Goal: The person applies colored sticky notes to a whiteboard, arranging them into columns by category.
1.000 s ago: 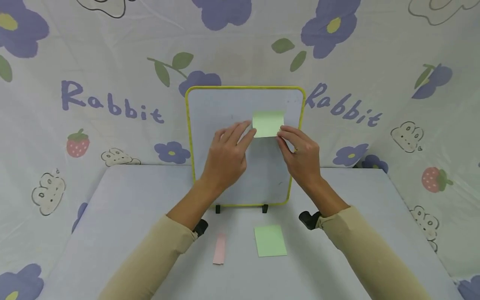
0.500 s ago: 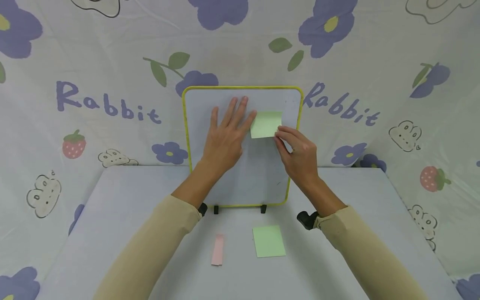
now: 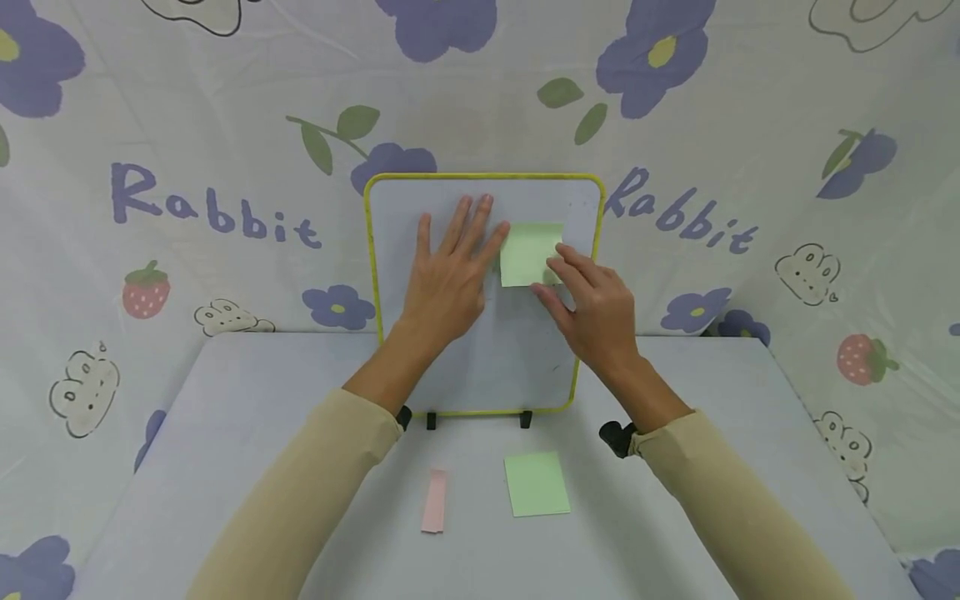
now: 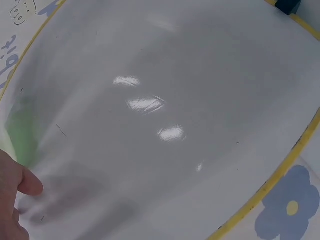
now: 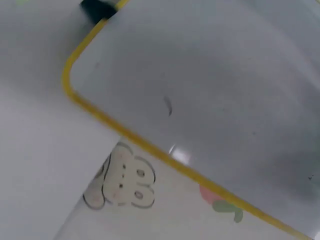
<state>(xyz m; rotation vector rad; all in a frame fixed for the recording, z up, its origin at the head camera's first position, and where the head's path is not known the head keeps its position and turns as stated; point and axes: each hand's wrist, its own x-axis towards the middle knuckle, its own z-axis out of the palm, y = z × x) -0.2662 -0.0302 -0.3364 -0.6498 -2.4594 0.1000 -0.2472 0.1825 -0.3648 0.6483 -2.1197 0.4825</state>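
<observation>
A pale green sticky note (image 3: 525,254) is on the upper right of a small whiteboard (image 3: 480,375) with a yellow frame. My left hand (image 3: 446,283) lies against the board with fingers spread, its index fingertip at the note's upper left edge. At the note's lower right is my right hand (image 3: 597,308), its fingers bent loosely over the right edge and the thumb parted from them near the bottom edge. Part of the left hand (image 4: 15,200) shows at the corner of the left wrist view. The right wrist view shows the board (image 5: 200,90) without the hand.
On the white table (image 3: 300,375) before the board lie a green sticky-note pad (image 3: 537,485) and a narrow pink strip pad (image 3: 434,502). Black feet (image 3: 526,420) support the board's bottom edge. A patterned cloth (image 3: 480,108) hangs behind.
My left hand has moved up from the note's lower left and flattened on the board. The right fingers have parted from the lower right corner, and the note's bottom edge has dropped toward the board.
</observation>
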